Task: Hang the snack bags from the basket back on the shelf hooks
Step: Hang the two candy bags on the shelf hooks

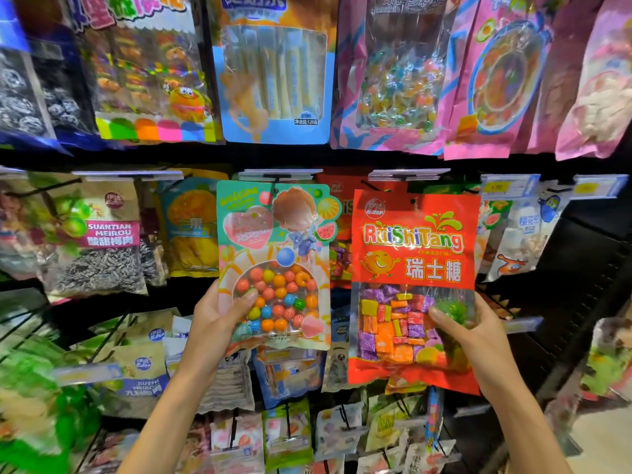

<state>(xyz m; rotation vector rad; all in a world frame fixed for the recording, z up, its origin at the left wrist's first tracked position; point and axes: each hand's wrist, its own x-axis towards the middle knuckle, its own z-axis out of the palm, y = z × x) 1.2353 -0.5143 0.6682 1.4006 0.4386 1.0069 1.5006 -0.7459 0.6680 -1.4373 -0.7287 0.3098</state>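
A dark store rack (588,261) fills the view, with rows of snack packets hanging on hooks above, beside and below both hands; a strip of pale floor (603,439) shows at the far right. The left hand (219,323) pinches one pastel green candy-ball bag (273,234) at its lower left edge, thumb on the front and fingers behind, and the bag stands upright above and to the right of that hand. The right hand (475,340) pinches one red RuiShiTang bag (413,248) at its lower right corner the same way, the bag rising above and left of it. Two bags are held, one per hand, their tops just beneath the price strips (280,173).
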